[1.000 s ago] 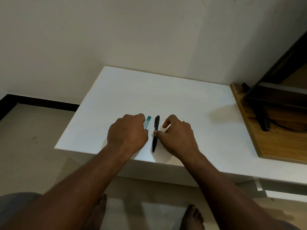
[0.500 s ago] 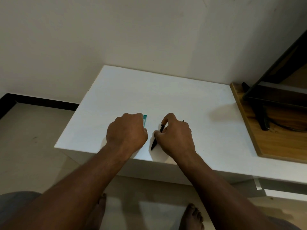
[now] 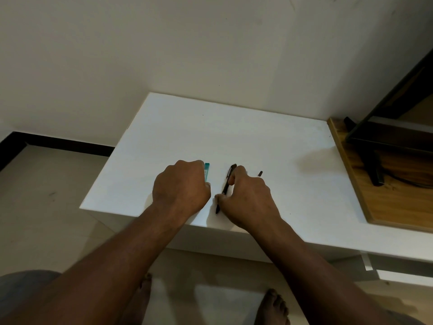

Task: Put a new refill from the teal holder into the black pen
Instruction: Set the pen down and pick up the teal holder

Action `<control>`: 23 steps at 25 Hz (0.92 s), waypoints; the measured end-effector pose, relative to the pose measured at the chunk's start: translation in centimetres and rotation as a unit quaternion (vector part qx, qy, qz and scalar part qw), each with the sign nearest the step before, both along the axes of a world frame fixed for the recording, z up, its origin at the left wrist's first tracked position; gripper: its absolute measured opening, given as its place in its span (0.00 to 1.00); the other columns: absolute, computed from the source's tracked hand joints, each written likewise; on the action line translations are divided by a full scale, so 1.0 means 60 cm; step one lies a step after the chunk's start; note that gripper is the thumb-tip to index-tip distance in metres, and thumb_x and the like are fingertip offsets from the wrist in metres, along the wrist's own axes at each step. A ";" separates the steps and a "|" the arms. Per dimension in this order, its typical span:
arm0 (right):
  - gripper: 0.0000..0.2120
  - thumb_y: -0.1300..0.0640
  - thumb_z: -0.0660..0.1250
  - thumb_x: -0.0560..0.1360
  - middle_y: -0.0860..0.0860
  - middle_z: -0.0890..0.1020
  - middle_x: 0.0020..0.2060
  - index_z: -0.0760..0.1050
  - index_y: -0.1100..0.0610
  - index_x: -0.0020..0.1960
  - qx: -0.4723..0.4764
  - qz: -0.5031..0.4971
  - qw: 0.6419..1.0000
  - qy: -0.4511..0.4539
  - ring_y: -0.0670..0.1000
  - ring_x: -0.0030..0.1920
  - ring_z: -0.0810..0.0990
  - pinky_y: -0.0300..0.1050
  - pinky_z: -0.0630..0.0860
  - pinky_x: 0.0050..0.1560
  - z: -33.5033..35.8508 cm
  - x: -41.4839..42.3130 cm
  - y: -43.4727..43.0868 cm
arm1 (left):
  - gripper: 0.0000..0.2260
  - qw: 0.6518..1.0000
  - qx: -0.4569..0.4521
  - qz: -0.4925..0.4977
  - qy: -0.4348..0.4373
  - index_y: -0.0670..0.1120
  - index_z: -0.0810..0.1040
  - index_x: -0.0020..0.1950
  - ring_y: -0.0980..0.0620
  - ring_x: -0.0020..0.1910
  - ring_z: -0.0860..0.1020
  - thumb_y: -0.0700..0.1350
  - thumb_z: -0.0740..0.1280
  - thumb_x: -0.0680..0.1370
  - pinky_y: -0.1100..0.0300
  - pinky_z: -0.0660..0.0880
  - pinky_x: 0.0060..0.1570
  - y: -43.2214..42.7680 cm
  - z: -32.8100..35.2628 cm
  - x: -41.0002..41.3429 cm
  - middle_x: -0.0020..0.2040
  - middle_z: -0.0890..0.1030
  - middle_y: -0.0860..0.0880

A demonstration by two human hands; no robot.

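The black pen [image 3: 226,184] lies slanted on the white table [image 3: 234,132], its tip toward the near edge. My right hand [image 3: 248,198] pinches it between thumb and forefinger. The teal refill holder [image 3: 207,171] lies just left of the pen, mostly hidden under my left hand [image 3: 181,186], whose curled fingers close over it. Only the holder's far end shows. A small dark piece [image 3: 260,173] rests on the table right of my right hand.
A wooden board [image 3: 384,195] with a dark stand and cable lies on the table's right end. The table's near edge runs just under my wrists. My bare feet stand on the tiled floor below.
My right hand closed on the pen and turned it from straight to slanted, its far end lifting slightly. My left hand stayed over the teal holder.
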State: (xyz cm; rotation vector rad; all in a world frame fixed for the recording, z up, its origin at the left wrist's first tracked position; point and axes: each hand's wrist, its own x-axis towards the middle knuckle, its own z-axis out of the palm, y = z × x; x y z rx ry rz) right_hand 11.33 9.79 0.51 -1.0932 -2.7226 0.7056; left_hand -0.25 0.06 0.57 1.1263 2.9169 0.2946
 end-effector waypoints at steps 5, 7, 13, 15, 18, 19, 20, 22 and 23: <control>0.17 0.52 0.74 0.73 0.47 0.75 0.37 0.69 0.51 0.55 0.010 -0.002 1.000 0.018 0.46 0.35 0.73 0.37 0.64 0.29 0.002 0.000 -0.014 | 0.20 1.000 -0.001 -0.006 0.001 0.50 0.79 0.65 0.44 0.51 0.83 0.57 0.69 0.76 0.56 0.74 0.40 -0.001 0.003 0.003 0.55 0.85 0.46; 0.16 0.51 0.74 0.74 0.46 0.73 0.37 0.70 0.52 0.55 0.013 -0.014 1.000 0.017 0.47 0.36 0.73 0.36 0.63 0.29 0.004 0.000 -0.006 | 0.19 1.000 0.000 -0.005 -0.002 0.50 0.79 0.64 0.44 0.51 0.83 0.57 0.69 0.76 0.55 0.77 0.42 -0.002 0.005 0.004 0.55 0.85 0.46; 0.12 0.52 0.73 0.74 0.44 0.70 0.34 0.73 0.53 0.53 0.007 -0.049 0.998 0.032 0.44 0.35 0.69 0.37 0.62 0.31 0.006 0.004 0.020 | 0.18 1.000 0.000 -0.006 -0.008 0.51 0.79 0.63 0.44 0.51 0.83 0.58 0.69 0.76 0.54 0.77 0.44 -0.002 0.007 0.003 0.54 0.85 0.47; 0.12 0.52 0.73 0.74 0.43 0.70 0.34 0.73 0.53 0.53 0.012 -0.038 0.999 0.028 0.42 0.35 0.67 0.36 0.61 0.31 0.004 0.004 0.019 | 0.18 1.000 -0.002 -0.008 -0.007 0.51 0.79 0.63 0.44 0.50 0.83 0.58 0.68 0.76 0.55 0.76 0.42 -0.001 0.009 0.003 0.53 0.85 0.47; 0.13 0.50 0.73 0.74 0.44 0.71 0.35 0.73 0.53 0.53 -0.001 -0.038 0.999 0.020 0.45 0.37 0.71 0.40 0.65 0.32 0.005 0.004 0.024 | 0.13 1.000 -0.006 -0.005 -0.003 0.50 0.81 0.57 0.45 0.43 0.81 0.53 0.67 0.76 0.57 0.74 0.38 -0.002 0.012 0.003 0.47 0.84 0.48; 0.13 0.48 0.73 0.74 0.44 0.71 0.35 0.73 0.53 0.52 -0.006 -0.040 0.999 0.017 0.48 0.40 0.74 0.42 0.67 0.34 0.005 0.004 0.026 | 0.11 1.000 -0.007 -0.002 -0.005 0.49 0.81 0.55 0.46 0.40 0.80 0.52 0.67 0.76 0.57 0.75 0.38 -0.002 0.013 0.002 0.45 0.83 0.48; 0.14 0.47 0.74 0.75 0.44 0.72 0.36 0.73 0.52 0.51 -0.010 -0.042 0.999 0.013 0.50 0.42 0.76 0.44 0.69 0.36 0.006 0.004 0.027 | 0.10 1.000 -0.008 -0.001 -0.009 0.48 0.81 0.53 0.47 0.38 0.79 0.51 0.67 0.76 0.57 0.77 0.38 -0.002 0.014 0.002 0.43 0.83 0.49; 0.15 0.44 0.74 0.75 0.45 0.74 0.37 0.73 0.51 0.50 -0.011 -0.041 0.999 0.009 0.52 0.45 0.77 0.45 0.70 0.39 0.006 0.005 0.028 | 0.10 1.000 -0.007 -0.005 -0.014 0.48 0.81 0.52 0.48 0.38 0.80 0.52 0.68 0.76 0.56 0.79 0.40 -0.003 0.015 0.001 0.43 0.83 0.49; 0.15 0.43 0.74 0.75 0.46 0.76 0.38 0.73 0.51 0.50 -0.009 -0.042 0.999 0.008 0.52 0.45 0.77 0.45 0.70 0.38 0.006 0.005 0.028 | 0.11 1.000 -0.004 -0.005 -0.015 0.48 0.81 0.53 0.48 0.38 0.80 0.53 0.68 0.76 0.56 0.79 0.40 -0.003 0.015 0.000 0.43 0.83 0.49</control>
